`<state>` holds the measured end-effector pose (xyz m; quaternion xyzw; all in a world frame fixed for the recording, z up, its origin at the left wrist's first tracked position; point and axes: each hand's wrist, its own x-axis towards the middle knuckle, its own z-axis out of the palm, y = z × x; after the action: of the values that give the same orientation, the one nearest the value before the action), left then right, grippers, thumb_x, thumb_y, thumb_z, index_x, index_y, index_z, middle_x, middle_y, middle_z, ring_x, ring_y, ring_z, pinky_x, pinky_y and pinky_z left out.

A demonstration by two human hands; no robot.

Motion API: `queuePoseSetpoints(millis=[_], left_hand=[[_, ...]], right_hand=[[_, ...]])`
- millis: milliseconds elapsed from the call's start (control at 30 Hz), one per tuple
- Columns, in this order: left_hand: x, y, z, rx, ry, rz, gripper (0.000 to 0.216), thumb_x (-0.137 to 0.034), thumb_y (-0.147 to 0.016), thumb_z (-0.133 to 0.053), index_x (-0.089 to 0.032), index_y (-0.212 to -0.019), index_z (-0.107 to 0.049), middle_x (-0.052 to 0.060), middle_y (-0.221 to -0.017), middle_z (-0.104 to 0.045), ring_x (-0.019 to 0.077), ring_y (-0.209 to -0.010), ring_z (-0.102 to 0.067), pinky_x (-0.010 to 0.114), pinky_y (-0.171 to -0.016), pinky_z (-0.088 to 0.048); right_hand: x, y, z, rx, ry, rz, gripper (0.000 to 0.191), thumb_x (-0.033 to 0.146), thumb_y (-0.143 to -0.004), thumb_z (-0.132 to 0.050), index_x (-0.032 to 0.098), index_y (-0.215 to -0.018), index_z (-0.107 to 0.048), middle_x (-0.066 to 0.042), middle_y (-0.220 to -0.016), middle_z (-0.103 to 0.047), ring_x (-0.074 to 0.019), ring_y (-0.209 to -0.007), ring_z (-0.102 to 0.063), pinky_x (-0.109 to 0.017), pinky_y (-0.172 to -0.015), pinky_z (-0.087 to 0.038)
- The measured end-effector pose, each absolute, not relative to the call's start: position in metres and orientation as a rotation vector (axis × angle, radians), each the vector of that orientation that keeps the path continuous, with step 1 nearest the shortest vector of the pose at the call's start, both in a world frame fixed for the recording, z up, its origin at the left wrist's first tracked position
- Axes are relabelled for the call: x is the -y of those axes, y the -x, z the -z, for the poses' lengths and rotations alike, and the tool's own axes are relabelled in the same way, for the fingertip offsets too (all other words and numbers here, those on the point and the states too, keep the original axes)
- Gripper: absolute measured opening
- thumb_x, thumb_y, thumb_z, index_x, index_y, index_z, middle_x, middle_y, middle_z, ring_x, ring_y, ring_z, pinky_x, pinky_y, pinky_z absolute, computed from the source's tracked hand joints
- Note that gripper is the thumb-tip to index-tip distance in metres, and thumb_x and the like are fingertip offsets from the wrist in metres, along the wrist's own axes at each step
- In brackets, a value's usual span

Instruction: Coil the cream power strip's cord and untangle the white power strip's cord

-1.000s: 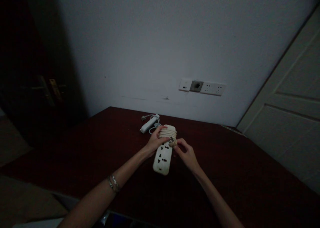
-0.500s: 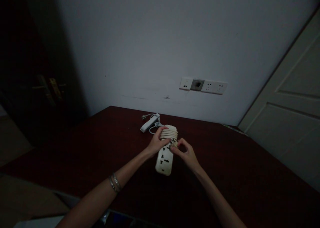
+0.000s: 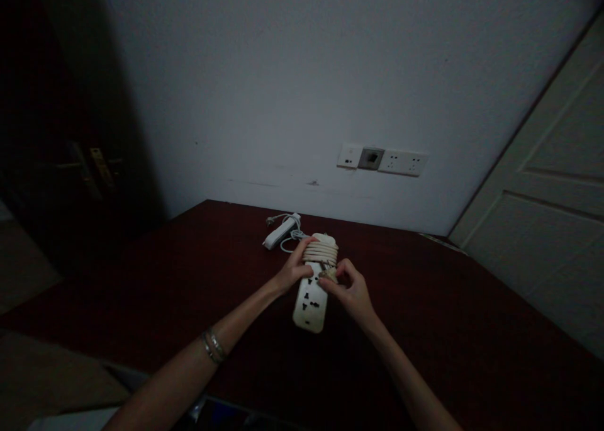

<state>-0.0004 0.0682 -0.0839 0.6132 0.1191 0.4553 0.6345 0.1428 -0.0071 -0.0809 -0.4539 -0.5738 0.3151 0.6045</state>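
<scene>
A cream power strip point(image 3: 310, 304) with its own cable point(image 3: 321, 252) wound round its far end lies on the dark red table point(image 3: 189, 280). My left hand point(image 3: 293, 268) grips the strip's left side at the coiled cable. My right hand point(image 3: 348, 289) is closed in a pinch on the plug point(image 3: 328, 274) at the cable's end, held against the strip's top face. Bracelets circle my left wrist.
A second, smaller white power strip point(image 3: 280, 232) with a loose cable lies farther back near the wall. Wall sockets point(image 3: 382, 160) sit on the white wall above the table. A pale door point(image 3: 547, 204) stands at right, a dark door with a handle at left.
The strip and both hands have shifted slightly right and away. My right hand's pinch on the plug has moved a little closer to the coil.
</scene>
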Motion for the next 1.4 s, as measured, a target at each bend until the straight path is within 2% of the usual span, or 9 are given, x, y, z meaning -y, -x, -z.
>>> queuePoseSetpoints(millis=[100, 267, 633, 800, 967, 1133, 1400], left_hand=[[-0.067, 0.001, 0.083, -0.295, -1.409, -1.020, 0.065, -0.010, -0.056, -0.057, -0.023, -0.118, -0.042, 0.004, -0.113, -0.054, 0.0230, -0.101, -0.051, 0.033, -0.087, -0.037], [-0.065, -0.001, 0.079, -0.331, -1.407, -1.028, 0.050, -0.023, -0.065, -0.066, -0.020, -0.112, -0.046, 0.007, -0.109, -0.055, 0.0238, -0.102, -0.052, 0.034, -0.087, -0.038], [-0.058, 0.000, 0.072, -0.378, -1.491, -0.955, 0.076, -0.021, -0.052, -0.080, -0.020, -0.115, -0.037, 0.008, -0.104, -0.056, 0.0225, -0.095, -0.056, 0.037, -0.085, -0.040], [-0.055, 0.000, 0.068, -0.426, -1.457, -0.918, 0.073, -0.022, -0.055, -0.079, -0.019, -0.114, -0.037, 0.007, -0.100, -0.057, 0.0209, -0.091, -0.057, 0.034, -0.080, -0.042], [-0.056, -0.002, 0.074, -0.407, -1.299, -0.916, 0.071, -0.011, -0.050, -0.077, -0.020, -0.109, -0.040, 0.004, -0.094, -0.059, 0.0194, -0.087, -0.057, 0.031, -0.077, -0.042], [-0.056, -0.006, 0.080, -0.444, -1.160, -0.951, 0.069, -0.004, -0.044, -0.072, -0.021, -0.104, -0.044, 0.003, -0.095, -0.059, 0.0206, -0.089, -0.056, 0.030, -0.076, -0.042], [-0.055, -0.009, 0.086, -0.437, -1.025, -0.969, 0.067, -0.001, -0.044, -0.069, -0.021, -0.102, -0.044, 0.003, -0.095, -0.058, 0.0187, -0.084, -0.057, 0.028, -0.070, -0.044]], right_hand=[[0.007, -0.145, 0.080, 1.342, 1.064, -0.730, 0.039, 0.036, -0.060, -0.073, 0.021, -0.063, -0.037, 0.004, -0.067, -0.039, -0.0123, -0.062, -0.039, -0.022, -0.050, -0.034], [0.006, -0.152, 0.078, 1.391, 1.068, -0.850, 0.041, 0.037, -0.058, -0.074, 0.021, -0.064, -0.037, 0.004, -0.066, -0.044, -0.0120, -0.061, -0.041, -0.023, -0.054, -0.035], [0.005, -0.157, 0.076, 1.440, 1.099, -0.775, 0.038, 0.034, -0.057, -0.073, 0.020, -0.062, -0.038, 0.004, -0.063, -0.044, -0.0126, -0.062, -0.040, -0.024, -0.056, -0.034], [0.008, -0.155, 0.074, 1.466, 1.094, -0.744, 0.038, 0.034, -0.059, -0.073, 0.021, -0.062, -0.037, 0.002, -0.066, -0.045, -0.0139, -0.065, -0.043, -0.024, -0.057, -0.038], [0.010, -0.151, 0.074, 1.497, 1.123, -0.717, 0.039, 0.034, -0.059, -0.072, 0.021, -0.064, -0.036, 0.002, -0.071, -0.043, -0.0136, -0.065, -0.043, -0.023, -0.053, -0.038], [0.011, -0.149, 0.074, 1.576, 1.177, -0.605, 0.037, 0.031, -0.062, -0.070, 0.022, -0.065, -0.034, 0.002, -0.072, -0.041, -0.0140, -0.066, -0.042, -0.024, -0.053, -0.036], [0.011, -0.151, 0.078, 1.685, 1.355, -0.362, 0.036, 0.036, -0.066, -0.068, 0.022, -0.066, -0.035, 0.002, -0.070, -0.042, -0.0129, -0.061, -0.041, -0.025, -0.054, -0.033]])
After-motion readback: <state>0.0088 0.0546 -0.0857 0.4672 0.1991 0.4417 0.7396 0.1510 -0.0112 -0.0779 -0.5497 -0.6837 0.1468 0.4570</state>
